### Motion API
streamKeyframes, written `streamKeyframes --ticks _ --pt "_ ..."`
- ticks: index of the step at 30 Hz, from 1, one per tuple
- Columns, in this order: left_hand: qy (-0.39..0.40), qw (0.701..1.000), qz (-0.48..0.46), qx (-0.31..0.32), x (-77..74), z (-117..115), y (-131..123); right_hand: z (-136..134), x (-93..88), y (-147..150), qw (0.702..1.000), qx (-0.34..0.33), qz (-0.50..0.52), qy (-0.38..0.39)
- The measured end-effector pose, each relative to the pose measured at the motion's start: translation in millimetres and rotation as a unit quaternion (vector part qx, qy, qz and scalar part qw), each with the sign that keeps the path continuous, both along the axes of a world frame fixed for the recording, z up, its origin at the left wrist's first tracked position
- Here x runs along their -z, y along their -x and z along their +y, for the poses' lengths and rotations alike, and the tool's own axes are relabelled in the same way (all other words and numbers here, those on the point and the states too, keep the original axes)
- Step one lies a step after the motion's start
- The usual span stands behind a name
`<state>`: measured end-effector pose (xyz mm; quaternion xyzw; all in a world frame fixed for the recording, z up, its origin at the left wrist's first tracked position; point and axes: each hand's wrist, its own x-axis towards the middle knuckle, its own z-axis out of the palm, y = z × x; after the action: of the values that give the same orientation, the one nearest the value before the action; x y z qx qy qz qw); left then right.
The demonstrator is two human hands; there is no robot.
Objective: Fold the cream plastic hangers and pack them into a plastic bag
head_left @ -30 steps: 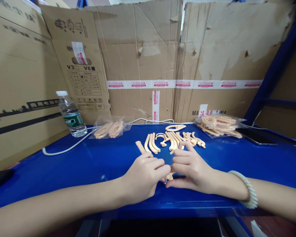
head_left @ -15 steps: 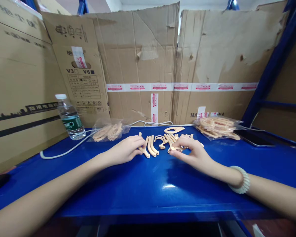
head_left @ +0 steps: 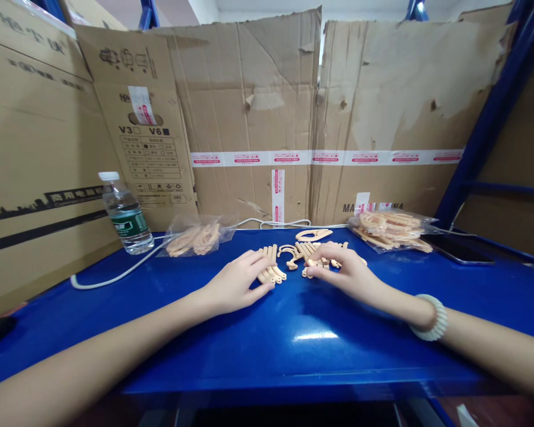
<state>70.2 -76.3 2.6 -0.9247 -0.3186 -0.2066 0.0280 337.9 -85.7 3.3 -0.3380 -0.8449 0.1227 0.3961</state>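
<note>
My left hand [head_left: 240, 281] lies over the left group of curved beige plastic arm pieces [head_left: 275, 274], fingers stretched across them and thumb along their near ends. The pieces lie side by side, some partly hidden under the fingers. My right hand [head_left: 345, 268] is closed in a pinch on a small beige plastic piece [head_left: 311, 263], mostly covered by the fingers. Beneath and behind it lies another row of beige arm pieces [head_left: 303, 248]. Between the hands sit beige hook-shaped pieces [head_left: 289, 255]. Behind them rests a beige hanger-like piece [head_left: 314, 235].
Clear bags of beige parts lie at the left [head_left: 196, 237] and right [head_left: 389, 228] of the blue table [head_left: 249, 344]. A water bottle [head_left: 127, 216], a white cable [head_left: 111, 281] and a dark phone [head_left: 458, 249] are there too. Cardboard [head_left: 249, 118] stands behind.
My left hand has released the arm piece it pinched, which now lies with the row, and its fingers have spread over the pieces. My right hand has barely moved, still pinching.
</note>
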Motion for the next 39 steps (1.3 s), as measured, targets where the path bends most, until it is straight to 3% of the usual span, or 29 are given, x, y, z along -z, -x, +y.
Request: streamKeyframes --ticks 7,16,21,27,32,39 --pt "-0.02 0.998 0.065 -0.014 5.9 -17.4 -9.7 33.2 -7.6 -4.1 0.994 -0.058 -0.092 -0.02" --pt "0.07 0.99 0.121 -0.016 4.7 -33.4 -11.8 82.4 -18.3 18.4 0.974 -0.088 -0.21 -0.006" --pt "0.113 0.989 0.095 -0.013 5.7 -29.6 -7.0 73.4 -30.7 22.1 0.967 -0.105 -0.231 0.007" --pt "0.157 0.98 0.116 -0.039 -0.5 -28.8 -6.9 43.6 -52.7 -31.0 0.968 -0.069 -0.242 0.005" --pt "0.152 0.982 0.115 -0.013 -0.5 -27.2 -5.4 28.0 -27.6 -71.7 0.963 -0.051 -0.262 0.036" --pt "0.103 0.99 0.096 0.01 9.1 -17.7 2.2 33.5 10.6 -86.4 0.984 -0.034 -0.173 0.038"
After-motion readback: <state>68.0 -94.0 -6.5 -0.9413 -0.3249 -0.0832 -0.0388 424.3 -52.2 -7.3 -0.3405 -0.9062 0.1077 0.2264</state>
